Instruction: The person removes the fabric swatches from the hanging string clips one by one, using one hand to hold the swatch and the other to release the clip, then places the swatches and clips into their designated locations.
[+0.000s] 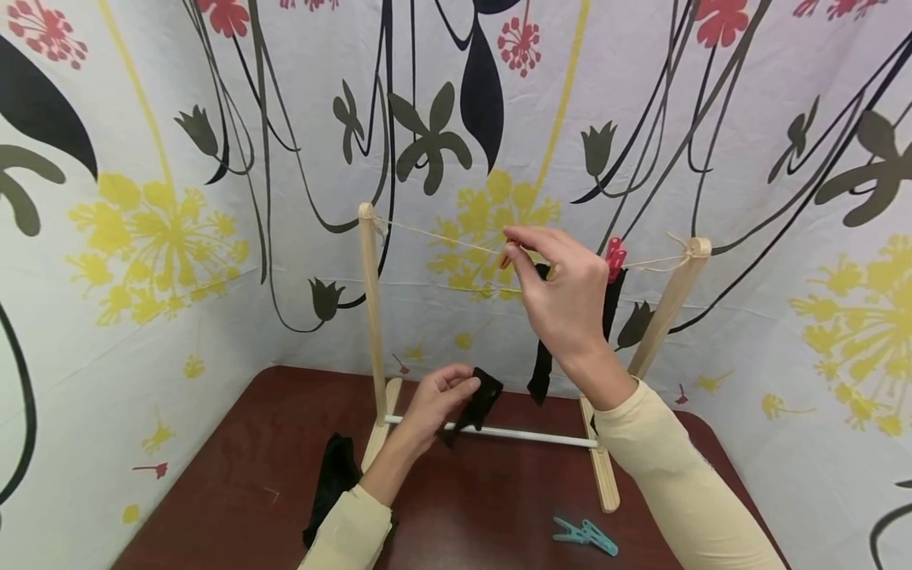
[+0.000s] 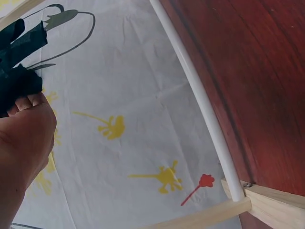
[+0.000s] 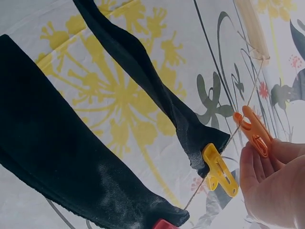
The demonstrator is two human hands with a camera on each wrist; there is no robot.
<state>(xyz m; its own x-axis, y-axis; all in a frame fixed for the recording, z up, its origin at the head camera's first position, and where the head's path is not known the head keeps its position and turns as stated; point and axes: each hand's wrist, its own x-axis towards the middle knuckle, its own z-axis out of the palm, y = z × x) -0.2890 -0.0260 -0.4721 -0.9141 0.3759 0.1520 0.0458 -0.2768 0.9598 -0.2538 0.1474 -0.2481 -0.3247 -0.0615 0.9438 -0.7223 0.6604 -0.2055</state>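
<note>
My right hand (image 1: 570,297) pinches an orange clothespin (image 3: 257,132) at the string (image 1: 435,235), its tips at the line in the right wrist view. Lower down, my left hand (image 1: 433,402) holds a small black cloth (image 1: 486,396) between thumb and fingers, below the string. Two black cloth strips hang from the line: a narrow one (image 3: 143,62) under a yellow clothespin (image 3: 220,171), and a wider one (image 3: 71,143) under a red clothespin (image 1: 616,258). In the head view my right hand partly hides the strips and the yellow clothespin.
Wooden posts, left (image 1: 372,317) and right (image 1: 668,309), carry the string, with a white rod (image 1: 527,435) joining their feet. On the dark red table (image 1: 470,507) lie a blue clothespin (image 1: 586,536) and another black cloth (image 1: 331,479) beside my left forearm. Patterned fabric surrounds the table.
</note>
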